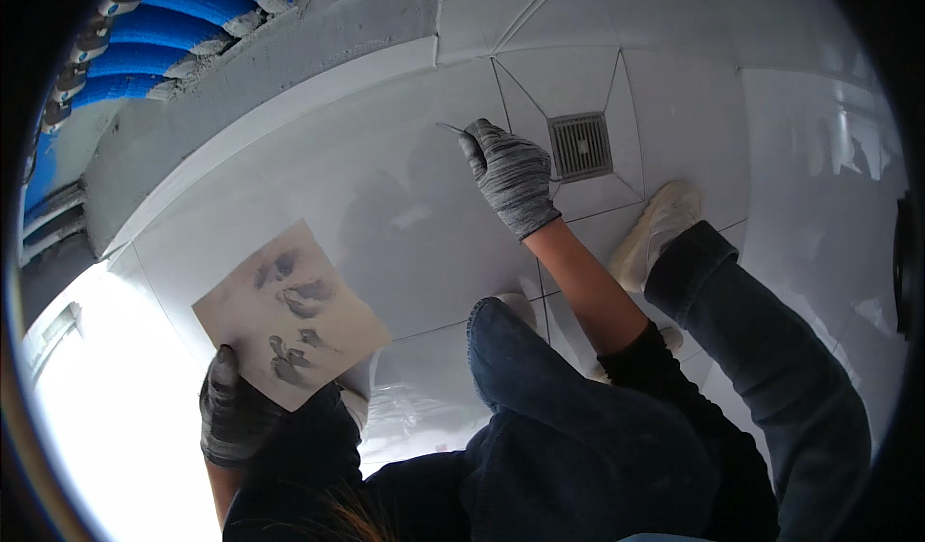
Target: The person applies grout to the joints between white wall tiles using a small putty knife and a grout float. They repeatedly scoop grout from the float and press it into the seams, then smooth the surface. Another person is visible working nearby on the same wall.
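Observation:
My left hand (236, 412), in a dark grey glove, grips the lower left edge of a square cream board (246, 306) with its thumb on top. Dark grey smears of paste (306, 296) lie across the board's face. My right hand (514, 171), in a striped grey glove, is closed around a slim tool. Only its thin, pale tip (448, 127) sticks out past the fingers, so its exact kind is hidden. That hand is over the white tiled floor (414, 253), just left of a square metal floor drain (580, 145).
Dark joints run between the tiles and diagonally out from the drain. Along the upper left is a raw grey cement ledge (366, 17), with blue pipes (159, 26) on metal fittings beyond it. Legs in jeans (761, 349) and a white shoe (660, 234) are at right. Bright light enters at lower left.

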Motion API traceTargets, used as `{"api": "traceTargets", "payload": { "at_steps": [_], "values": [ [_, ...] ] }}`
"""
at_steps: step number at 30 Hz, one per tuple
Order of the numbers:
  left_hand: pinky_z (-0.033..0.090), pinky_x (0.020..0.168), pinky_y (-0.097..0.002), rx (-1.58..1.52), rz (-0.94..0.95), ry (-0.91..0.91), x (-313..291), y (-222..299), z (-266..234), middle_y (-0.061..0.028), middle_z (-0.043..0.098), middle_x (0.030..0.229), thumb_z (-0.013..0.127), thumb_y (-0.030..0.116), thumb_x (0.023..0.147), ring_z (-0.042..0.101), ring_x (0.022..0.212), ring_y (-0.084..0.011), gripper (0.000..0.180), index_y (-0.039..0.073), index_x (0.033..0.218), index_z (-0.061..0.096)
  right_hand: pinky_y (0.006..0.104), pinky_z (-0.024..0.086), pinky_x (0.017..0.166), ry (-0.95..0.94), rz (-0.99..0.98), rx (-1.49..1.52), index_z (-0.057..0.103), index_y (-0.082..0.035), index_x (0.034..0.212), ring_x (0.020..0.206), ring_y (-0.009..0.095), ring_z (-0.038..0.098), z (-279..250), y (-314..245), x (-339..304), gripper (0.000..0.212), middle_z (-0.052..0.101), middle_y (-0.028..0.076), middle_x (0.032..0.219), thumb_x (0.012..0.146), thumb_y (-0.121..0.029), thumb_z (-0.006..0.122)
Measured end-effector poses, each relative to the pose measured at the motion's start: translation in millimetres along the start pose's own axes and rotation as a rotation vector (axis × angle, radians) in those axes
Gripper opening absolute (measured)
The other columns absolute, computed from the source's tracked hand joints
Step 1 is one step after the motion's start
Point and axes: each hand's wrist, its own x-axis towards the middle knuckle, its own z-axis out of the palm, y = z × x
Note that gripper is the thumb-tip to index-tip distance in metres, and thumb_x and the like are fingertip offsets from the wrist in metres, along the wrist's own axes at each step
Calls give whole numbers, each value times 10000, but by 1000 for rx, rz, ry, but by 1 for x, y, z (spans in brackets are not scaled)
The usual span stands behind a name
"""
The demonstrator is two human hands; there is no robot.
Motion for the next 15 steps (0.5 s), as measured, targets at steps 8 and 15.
{"api": "traceTargets", "payload": {
  "at_steps": [8,15],
  "values": [
    [447,948,-427,66,-46,76,-9,0,-34,-213,450,1279,584,419,866,486,1152,-315,737,-38,1355,276,337,489,621,-58,38,-14,564,-71,922,652,213,564,-3,7,15,219,557,89,735,936,-272,479],
    [450,937,-430,5,-184,89,-7,-2,-76,-225,469,1254,590,396,865,493,1137,-326,713,-49,1341,299,271,452,490,-325,552,851,533,-42,768,449,116,527,-5,-2,38,407,584,60,555,925,-416,505]
  ]
}}
